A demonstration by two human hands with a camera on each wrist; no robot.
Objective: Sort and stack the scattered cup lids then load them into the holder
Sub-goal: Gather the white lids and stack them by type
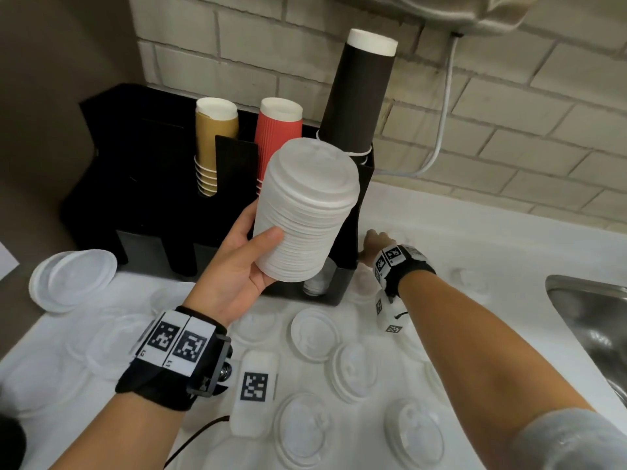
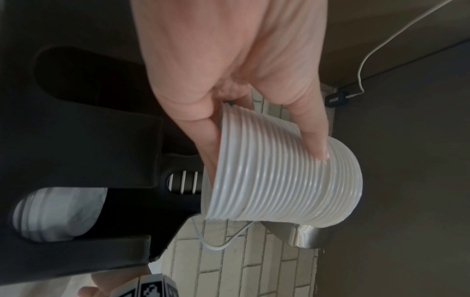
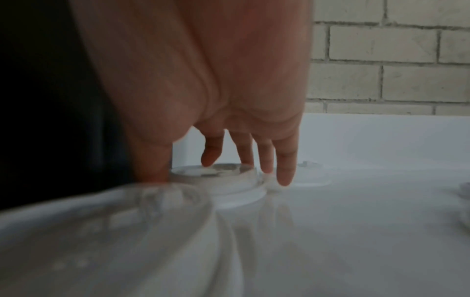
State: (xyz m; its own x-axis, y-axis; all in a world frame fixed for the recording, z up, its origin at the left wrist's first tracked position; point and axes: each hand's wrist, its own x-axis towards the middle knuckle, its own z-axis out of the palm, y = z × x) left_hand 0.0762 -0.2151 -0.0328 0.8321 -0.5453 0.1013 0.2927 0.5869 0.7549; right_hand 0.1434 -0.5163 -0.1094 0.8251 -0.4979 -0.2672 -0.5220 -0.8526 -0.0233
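Observation:
My left hand (image 1: 261,242) grips a tall stack of white lids (image 1: 305,212), held tilted in the air in front of the black holder (image 1: 152,184). In the left wrist view the thumb and fingers (image 2: 314,140) wrap the stack (image 2: 279,180). A slot low in the holder holds a few lids (image 1: 317,283). My right hand (image 1: 375,240) reaches down to the counter just right of the holder. Its straight fingertips (image 3: 284,176) and thumb touch a single lid (image 3: 234,191) that lies flat there. Several loose lids (image 1: 314,334) are scattered over the white counter.
Gold (image 1: 215,137), red (image 1: 278,137) and dark cup stacks (image 1: 359,96) stand in the holder's top. A pile of wider lids (image 1: 73,279) sits at the counter's left edge. A steel sink (image 1: 590,317) opens at the right. A white tagged block (image 1: 258,391) lies near me.

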